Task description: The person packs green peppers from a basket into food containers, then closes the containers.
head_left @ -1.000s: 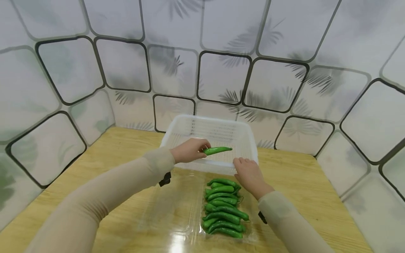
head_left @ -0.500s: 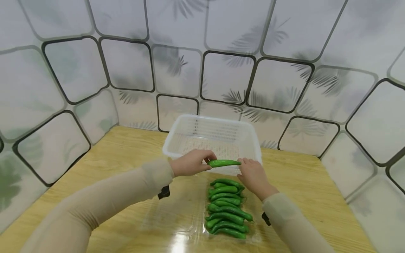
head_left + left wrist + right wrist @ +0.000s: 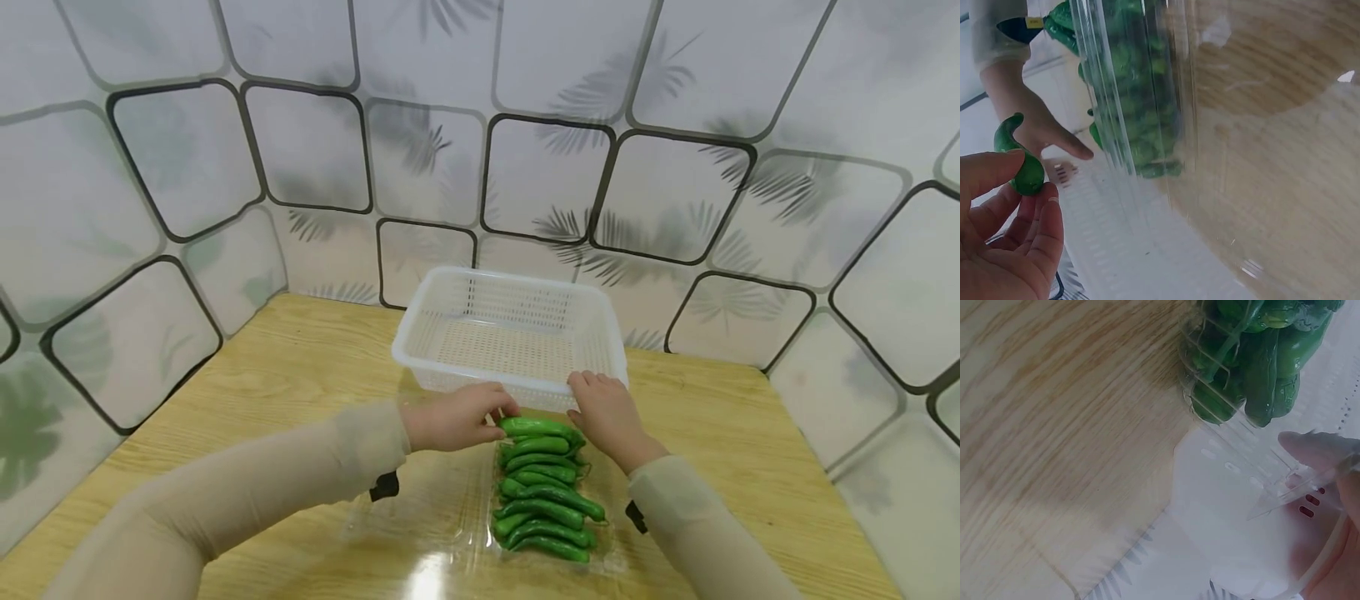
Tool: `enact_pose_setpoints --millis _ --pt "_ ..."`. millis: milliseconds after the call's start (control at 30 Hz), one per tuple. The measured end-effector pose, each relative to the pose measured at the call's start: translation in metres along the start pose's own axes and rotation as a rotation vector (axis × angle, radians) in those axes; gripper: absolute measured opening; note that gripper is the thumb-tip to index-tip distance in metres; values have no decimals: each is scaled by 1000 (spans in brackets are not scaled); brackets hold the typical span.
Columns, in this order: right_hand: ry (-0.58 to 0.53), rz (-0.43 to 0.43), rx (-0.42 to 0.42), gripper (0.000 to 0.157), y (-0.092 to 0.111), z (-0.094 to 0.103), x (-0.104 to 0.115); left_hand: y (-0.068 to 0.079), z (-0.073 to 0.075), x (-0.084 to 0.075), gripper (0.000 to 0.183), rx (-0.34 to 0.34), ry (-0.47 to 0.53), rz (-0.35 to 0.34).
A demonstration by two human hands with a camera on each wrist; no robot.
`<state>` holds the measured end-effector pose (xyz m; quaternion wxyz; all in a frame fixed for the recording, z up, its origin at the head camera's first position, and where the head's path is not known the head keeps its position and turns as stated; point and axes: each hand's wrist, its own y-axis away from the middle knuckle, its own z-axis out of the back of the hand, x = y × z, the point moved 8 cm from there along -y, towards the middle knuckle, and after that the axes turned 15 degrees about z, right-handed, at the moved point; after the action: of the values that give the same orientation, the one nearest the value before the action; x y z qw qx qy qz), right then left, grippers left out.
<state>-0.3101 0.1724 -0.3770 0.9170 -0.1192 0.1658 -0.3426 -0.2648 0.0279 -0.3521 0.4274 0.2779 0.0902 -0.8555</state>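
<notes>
Between thumb and fingertips, my left hand [image 3: 457,419] pinches a green chili pepper [image 3: 534,427] at the far end of a row of several green peppers [image 3: 551,500]. The row lies in one half of a clear plastic clamshell box [image 3: 487,533]. The left wrist view shows the pinched pepper [image 3: 1027,175] curved, held apart from the row. My right hand [image 3: 609,421] grips the near right rim of a white slotted basket [image 3: 442,379]. Its fingers hook over the rim and show dimly through the basket wall in the right wrist view; its thumb [image 3: 1310,449] is outside, near the box.
The basket stands behind the clamshell box, near the patterned wall [image 3: 547,179]. The box's transparent other half [image 3: 420,508] lies flat to the left on the wooden table [image 3: 315,358]. Black straps [image 3: 385,486] sit at the wrists.
My left hand has brought the pepper from over the basket toward me and down to the far end of the row. The right hand stays at the basket rim.
</notes>
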Motion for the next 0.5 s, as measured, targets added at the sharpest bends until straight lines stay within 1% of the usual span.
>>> enact_pose_setpoints --millis 200,367,467,500 --pt "-6 12 -19 39 -2 2 2 5 -12 -2 21 27 -64 -34" --pt "-19 3 -2 38 -2 4 1 11 -25 -6 23 55 -131 -52" --pt "-25 -7 8 38 -2 5 0 15 -31 -9 25 49 -177 -66" --pt "-27 -8 10 38 -2 5 0 16 -33 -10 25 51 -177 -74"
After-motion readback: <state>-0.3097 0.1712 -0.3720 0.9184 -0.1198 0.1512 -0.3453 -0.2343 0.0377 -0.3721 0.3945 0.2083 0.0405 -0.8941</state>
